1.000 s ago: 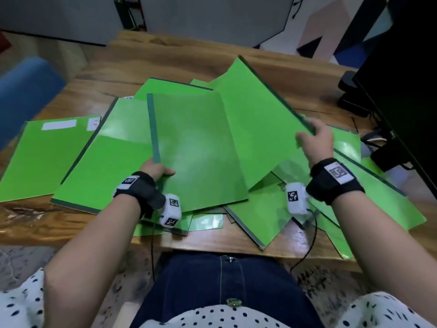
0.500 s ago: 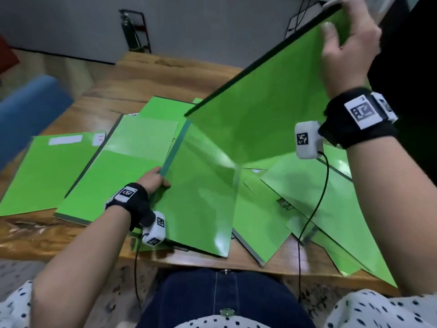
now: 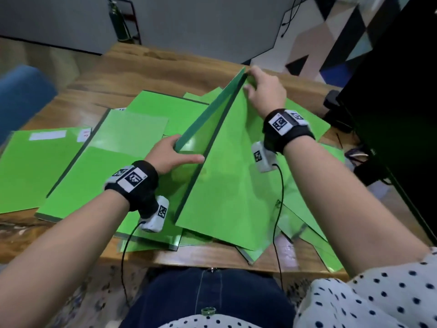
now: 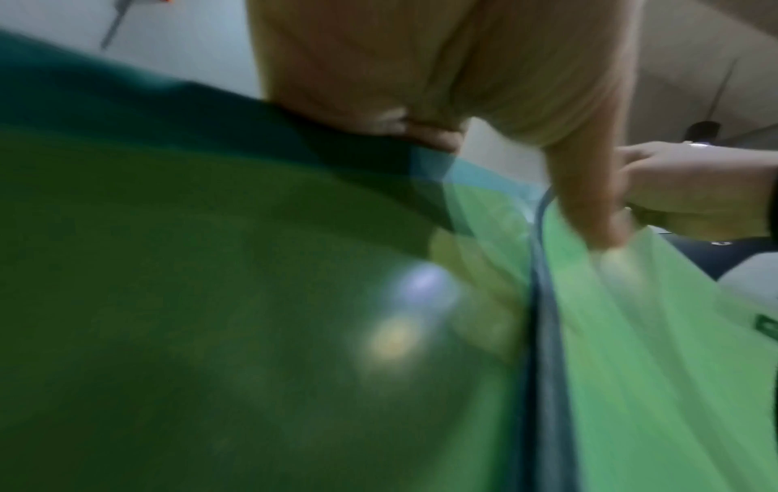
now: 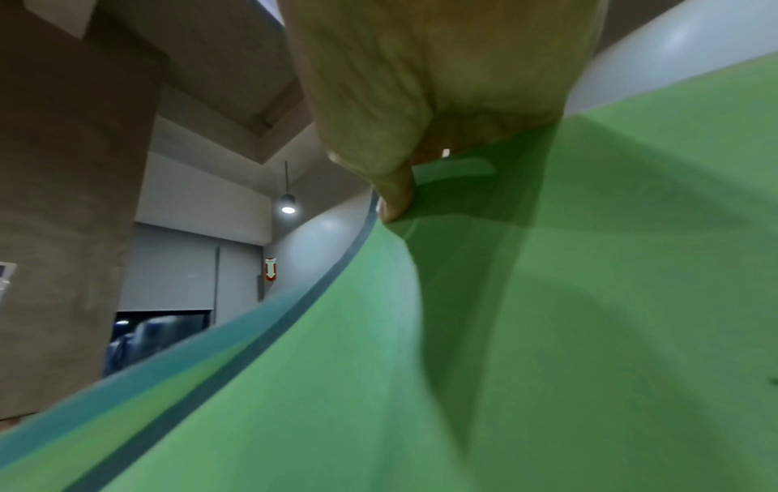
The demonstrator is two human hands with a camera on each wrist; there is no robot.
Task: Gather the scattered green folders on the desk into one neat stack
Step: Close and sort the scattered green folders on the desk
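Note:
Several green folders lie scattered and overlapping on the wooden desk [image 3: 165, 67]. Two of them stand tilted in the middle, their top corners meeting. My right hand [image 3: 262, 93] pinches that top corner; the wrist view shows its thumb [image 5: 395, 196] pressing on the larger folder [image 3: 231, 185], whose surface [image 5: 547, 333] fills the frame. My left hand [image 3: 175, 155] grips the lower corner of the other tilted folder [image 3: 205, 124], thumb on top and index finger stretched beneath. That folder [image 4: 210, 299] looks dark and blurred from the left wrist. More folders lie flat to the left [image 3: 94, 174] and far left [image 3: 30, 166].
A black monitor [image 3: 402, 91] and its base stand at the desk's right, with cables beside it. More green folders hang over the near right edge [image 3: 307, 237]. A blue chair [image 3: 21, 91] is off the left side. The wrist cameras' cables dangle over the front edge.
My right hand has brought its folder down from high in the air to lean over the middle of the pile. My left hand has raised its folder's edge to meet it.

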